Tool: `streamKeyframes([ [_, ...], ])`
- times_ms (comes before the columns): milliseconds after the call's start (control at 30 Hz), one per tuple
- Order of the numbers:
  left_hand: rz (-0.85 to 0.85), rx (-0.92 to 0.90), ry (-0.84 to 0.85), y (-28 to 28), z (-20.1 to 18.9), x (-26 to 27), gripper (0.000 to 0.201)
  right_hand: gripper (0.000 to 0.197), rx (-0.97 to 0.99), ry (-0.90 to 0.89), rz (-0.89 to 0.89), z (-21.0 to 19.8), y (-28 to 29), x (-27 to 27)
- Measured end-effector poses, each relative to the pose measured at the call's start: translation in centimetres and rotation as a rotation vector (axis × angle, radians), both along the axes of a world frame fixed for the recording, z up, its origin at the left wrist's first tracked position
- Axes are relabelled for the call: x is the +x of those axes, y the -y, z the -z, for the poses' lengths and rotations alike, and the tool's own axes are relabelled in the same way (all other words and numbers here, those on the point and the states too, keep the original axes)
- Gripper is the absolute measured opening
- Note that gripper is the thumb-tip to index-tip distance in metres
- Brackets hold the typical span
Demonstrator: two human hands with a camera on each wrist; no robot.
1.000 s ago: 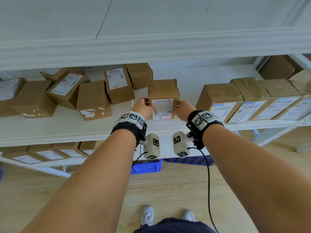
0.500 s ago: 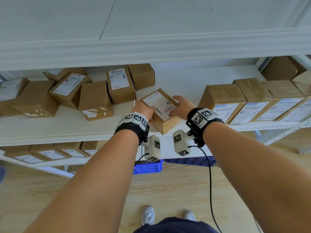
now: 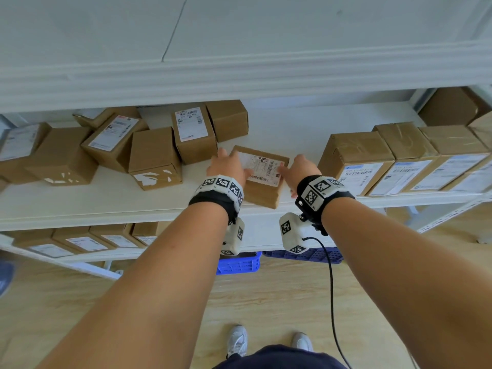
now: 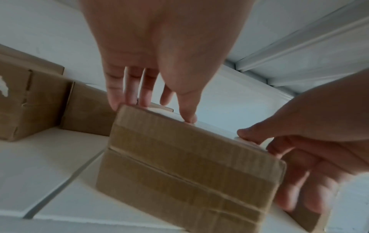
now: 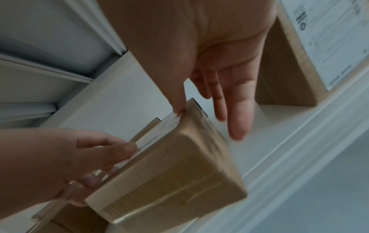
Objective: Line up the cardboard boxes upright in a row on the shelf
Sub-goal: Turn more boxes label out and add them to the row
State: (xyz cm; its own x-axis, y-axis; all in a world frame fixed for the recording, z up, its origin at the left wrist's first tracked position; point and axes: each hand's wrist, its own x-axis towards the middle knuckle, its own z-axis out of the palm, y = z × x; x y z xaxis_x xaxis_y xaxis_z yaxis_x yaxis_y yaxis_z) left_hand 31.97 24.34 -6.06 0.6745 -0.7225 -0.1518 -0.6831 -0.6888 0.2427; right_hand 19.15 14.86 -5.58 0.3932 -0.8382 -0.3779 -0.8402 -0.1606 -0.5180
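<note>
A cardboard box (image 3: 262, 179) lies label-up near the white shelf's (image 3: 106, 203) front edge, between my hands. My left hand (image 3: 229, 166) holds its left end, thumb on the label and fingers (image 4: 127, 94) reaching past the far corner. My right hand (image 3: 298, 171) holds the right end with its thumb on the top edge. In the right wrist view its fingers (image 5: 237, 110) run nearly straight along the side of the box (image 5: 169, 173). The taped brown end of the box (image 4: 189, 165) faces me.
Several labelled boxes (image 3: 356, 161) stand upright in a row to the right. A loose jumble of boxes (image 3: 154, 155) lies to the left and behind. The upper shelf (image 3: 239, 75) hangs low overhead. More boxes (image 3: 80, 241) sit on the shelf below, with blue crates (image 3: 239, 265) on the floor.
The box stood upright with its label facing me one second ago. Both hands tipped it back and turned it, so it now lies label-up on the shelf.
</note>
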Motion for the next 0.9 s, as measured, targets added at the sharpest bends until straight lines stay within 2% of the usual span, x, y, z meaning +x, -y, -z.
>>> streamKeyframes([
  [133,-0.02,0.042,-0.04,0.4,-0.2,0.2,0.07,0.034,0.167,0.008,-0.025,0.3,-0.6,0.2],
  [300,-0.083,0.172,-0.12,0.6,-0.6,0.1,0.078,0.033,0.083,0.076,-0.038,0.3,0.0,-0.2],
  [367,-0.057,0.179,-0.106,0.5,-0.4,0.0,0.07,0.04,0.054,0.114,-0.012,0.2,0.1,-0.5],
  [467,-0.022,0.185,-0.088,0.3,-0.2,-0.4,0.066,0.066,0.102,0.221,0.092,0.3,0.1,-0.6],
  [500,-0.034,0.193,-0.09,0.3,-0.3,-0.6,0.067,0.067,0.134,0.234,0.137,0.3,0.0,-0.6],
  [533,-0.044,0.193,-0.102,0.3,-0.3,-0.9,0.065,0.059,0.166,0.239,0.162,0.4,0.0,-0.5],
  [600,-0.059,0.164,-0.171,0.5,-0.1,-1.4,0.058,0.028,0.24,0.204,0.147,0.4,-0.2,-0.5],
  [633,-0.066,0.136,-0.225,0.6,0.0,-1.6,0.052,0.021,0.268,0.184,0.125,0.3,-0.4,-0.5],
  [767,-0.093,-0.003,-0.369,0.8,-0.1,-2.2,0.03,0.024,0.25,0.183,0.066,0.4,-0.3,-0.9],
  [900,-0.094,-0.151,-0.381,1.4,-0.7,-2.6,0.024,0.042,0.155,0.349,0.125,-0.7,0.3,-1.4],
])
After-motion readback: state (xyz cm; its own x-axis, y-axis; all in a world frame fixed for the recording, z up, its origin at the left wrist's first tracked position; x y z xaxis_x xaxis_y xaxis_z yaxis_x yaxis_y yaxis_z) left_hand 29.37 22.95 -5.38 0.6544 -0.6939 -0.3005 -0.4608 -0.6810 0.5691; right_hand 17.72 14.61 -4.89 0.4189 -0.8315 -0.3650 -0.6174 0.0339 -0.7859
